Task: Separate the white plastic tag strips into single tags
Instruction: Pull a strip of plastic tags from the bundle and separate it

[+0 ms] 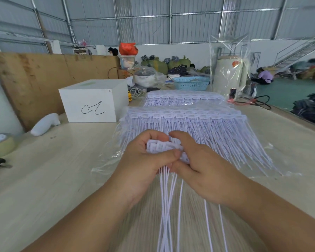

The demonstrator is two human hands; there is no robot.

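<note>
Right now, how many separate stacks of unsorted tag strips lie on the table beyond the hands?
2. The near stack lies on clear plastic just beyond the hands; the far stack lies behind it, before the blue basket. More may be hidden.

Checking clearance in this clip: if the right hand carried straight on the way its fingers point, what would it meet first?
The right hand points left, so it would likely meet the left hand first, with the bunch of tags pinched between them; they already look in contact.
</note>
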